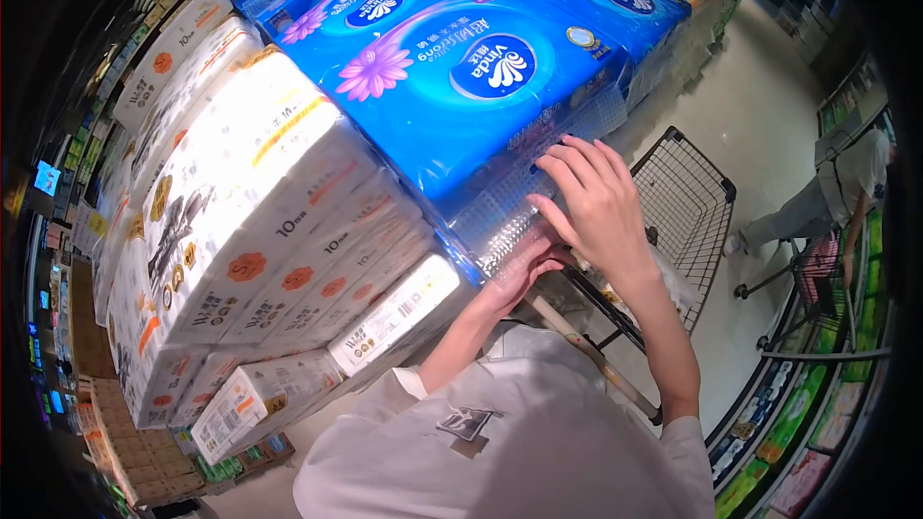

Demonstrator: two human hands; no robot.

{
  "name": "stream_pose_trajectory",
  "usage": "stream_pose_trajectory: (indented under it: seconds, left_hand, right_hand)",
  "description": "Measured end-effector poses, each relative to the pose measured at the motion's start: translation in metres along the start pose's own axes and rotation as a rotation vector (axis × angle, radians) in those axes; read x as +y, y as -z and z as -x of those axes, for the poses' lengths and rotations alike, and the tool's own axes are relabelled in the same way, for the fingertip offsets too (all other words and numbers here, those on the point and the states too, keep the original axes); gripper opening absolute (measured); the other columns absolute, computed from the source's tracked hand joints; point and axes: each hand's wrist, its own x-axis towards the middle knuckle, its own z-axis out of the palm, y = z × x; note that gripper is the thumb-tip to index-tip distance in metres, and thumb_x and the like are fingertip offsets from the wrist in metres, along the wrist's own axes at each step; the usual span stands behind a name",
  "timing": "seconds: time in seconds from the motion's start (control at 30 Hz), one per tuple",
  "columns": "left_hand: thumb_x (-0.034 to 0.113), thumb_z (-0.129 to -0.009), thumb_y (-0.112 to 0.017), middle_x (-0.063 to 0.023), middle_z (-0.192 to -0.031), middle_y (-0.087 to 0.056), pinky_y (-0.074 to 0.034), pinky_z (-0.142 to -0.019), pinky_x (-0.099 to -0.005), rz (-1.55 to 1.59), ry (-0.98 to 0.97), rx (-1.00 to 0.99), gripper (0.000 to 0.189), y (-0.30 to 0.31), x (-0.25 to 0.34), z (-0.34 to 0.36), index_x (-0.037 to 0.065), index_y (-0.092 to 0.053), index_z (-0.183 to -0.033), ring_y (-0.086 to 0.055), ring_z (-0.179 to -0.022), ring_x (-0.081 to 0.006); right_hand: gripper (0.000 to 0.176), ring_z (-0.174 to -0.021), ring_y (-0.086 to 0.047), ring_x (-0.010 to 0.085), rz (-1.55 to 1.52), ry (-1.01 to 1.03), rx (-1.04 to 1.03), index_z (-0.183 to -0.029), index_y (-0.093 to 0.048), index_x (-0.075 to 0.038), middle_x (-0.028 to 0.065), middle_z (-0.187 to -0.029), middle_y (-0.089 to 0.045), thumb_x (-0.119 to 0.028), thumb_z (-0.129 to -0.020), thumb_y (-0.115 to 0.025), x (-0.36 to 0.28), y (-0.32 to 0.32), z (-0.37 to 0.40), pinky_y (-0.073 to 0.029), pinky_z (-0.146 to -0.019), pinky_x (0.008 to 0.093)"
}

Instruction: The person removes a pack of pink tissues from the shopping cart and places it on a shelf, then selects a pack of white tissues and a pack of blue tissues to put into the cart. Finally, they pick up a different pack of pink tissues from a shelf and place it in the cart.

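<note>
A large blue Vinda tissue pack [423,106], printed with a pink flower, lies on top of a stack in front of me. Along its near side runs a clear plastic-wrapped edge [505,240]. My right hand [596,197] is at this near side, fingers apart and bent toward the wrap, holding nothing that I can see. Lower and to the left, my left hand [524,274] is turned palm up against the bottom of the wrapped edge. Its fingers look loosely stretched, partly hidden behind the plastic.
White tissue packs [240,231] are piled high at the left. A wire shopping cart [687,197] stands close by on the right, with a clear bag inside. Farther right, a person [851,173] is beside another cart [817,279]. Stocked shelves [798,423] line the lower right.
</note>
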Motion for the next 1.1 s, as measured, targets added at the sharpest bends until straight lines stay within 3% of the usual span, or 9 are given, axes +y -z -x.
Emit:
stream_pose_trajectory:
  seconds: [0.13,0.3,0.4,0.43,0.5,0.57,0.93,0.97,1.1]
  left_hand:
    - [0.022,-0.106,-0.051,-0.0101,-0.130,-0.062,-0.046,-0.101,-0.0341,-0.325,0.287,-0.212,0.038,-0.039,-0.011,0.006,-0.001,-0.052,-0.137,-0.060,-0.121,-0.0193]
    - [0.032,-0.111,-0.028,-0.0107,-0.140,-0.056,-0.041,-0.112,-0.0445,0.366,0.036,-0.085,0.047,-0.029,-0.023,-0.013,0.006,-0.046,-0.145,-0.052,-0.132,-0.0258]
    - [0.021,-0.108,-0.046,-0.0120,-0.138,-0.057,-0.043,-0.112,-0.0425,0.424,-0.137,-0.014,0.039,-0.038,0.012,-0.016,0.004,-0.047,-0.143,-0.053,-0.130,-0.0246]
    - [0.018,-0.106,-0.052,-0.0123,-0.136,-0.058,-0.045,-0.109,-0.0415,-0.261,-0.152,0.098,0.040,-0.031,0.018,-0.016,0.003,-0.048,-0.142,-0.055,-0.126,-0.0244]
    - [0.010,-0.100,-0.062,-0.0142,-0.128,-0.061,-0.052,-0.100,-0.0391,-0.614,-0.192,0.178,0.043,-0.008,0.015,-0.012,-0.001,-0.050,-0.140,-0.062,-0.114,-0.0253]
    - [0.036,-0.108,-0.046,-0.0164,-0.133,-0.058,-0.052,-0.099,-0.0367,-0.682,-0.236,0.209,0.047,-0.023,0.025,0.000,0.001,-0.049,-0.139,-0.060,-0.118,-0.0270]
    - [0.037,-0.108,-0.045,-0.0187,-0.133,-0.059,-0.052,-0.099,-0.0409,-0.062,-0.093,0.121,0.050,0.002,-0.009,0.006,0.000,-0.049,-0.141,-0.061,-0.118,-0.0302]
    - [0.038,-0.108,-0.045,-0.0189,-0.133,-0.059,-0.052,-0.099,-0.0413,-0.013,-0.077,0.116,0.050,0.004,-0.014,0.007,0.000,-0.048,-0.141,-0.061,-0.118,-0.0305]
    - [0.038,-0.108,-0.044,-0.0197,-0.133,-0.059,-0.052,-0.100,-0.0428,0.126,-0.027,0.071,0.051,0.005,-0.020,0.009,-0.001,-0.048,-0.141,-0.061,-0.117,-0.0316]
  right_hand:
    - [0.036,-0.120,-0.058,0.0286,-0.048,0.043,-0.035,-0.116,-0.067,-0.007,0.0088,-0.115,-0.065,-0.021,-0.083,-0.073,0.003,0.000,0.001,-0.043,-0.107,0.0465]
    - [0.031,-0.114,-0.059,0.0271,-0.084,0.046,0.006,-0.109,-0.069,-0.008,0.0083,-0.108,-0.063,-0.016,-0.079,-0.072,0.008,0.015,0.010,-0.044,-0.105,0.0458]
    - [0.032,-0.117,-0.058,0.0320,-0.125,0.027,0.003,-0.107,-0.068,-0.007,0.0113,-0.112,-0.061,-0.015,-0.076,-0.075,0.010,0.019,0.023,-0.045,-0.105,0.0490]
    - [0.029,-0.114,-0.060,0.0313,-0.137,0.016,0.008,-0.102,-0.069,-0.008,0.0099,-0.109,-0.061,-0.013,-0.074,-0.075,0.009,0.024,0.026,-0.046,-0.105,0.0498]
    - [0.028,-0.112,-0.061,0.0305,-0.166,0.008,0.000,-0.100,-0.070,-0.008,0.0087,-0.105,-0.061,-0.012,-0.073,-0.076,0.008,0.031,0.037,-0.046,-0.106,0.0507]
    - [0.025,-0.105,-0.064,0.0288,-0.200,-0.011,0.015,-0.093,-0.071,-0.010,0.0068,-0.097,-0.061,-0.009,-0.068,-0.078,0.004,0.038,0.045,-0.049,-0.103,0.0530]
    - [0.018,-0.085,-0.061,0.0202,-0.321,-0.248,-0.123,-0.075,-0.070,-0.018,-0.0025,-0.087,-0.061,-0.015,-0.064,-0.084,-0.006,0.059,0.133,-0.052,-0.081,0.0412]
    - [0.016,-0.081,-0.056,0.0173,-0.132,0.124,-0.083,-0.074,-0.070,-0.021,-0.0072,-0.085,-0.061,-0.018,-0.064,-0.081,0.002,0.052,0.149,-0.047,-0.073,0.0358]
    - [0.014,-0.075,-0.053,0.0127,-0.022,0.157,-0.062,-0.071,-0.067,-0.020,-0.0087,-0.081,-0.059,-0.016,-0.065,-0.078,-0.012,0.053,0.179,-0.047,-0.072,0.0304]
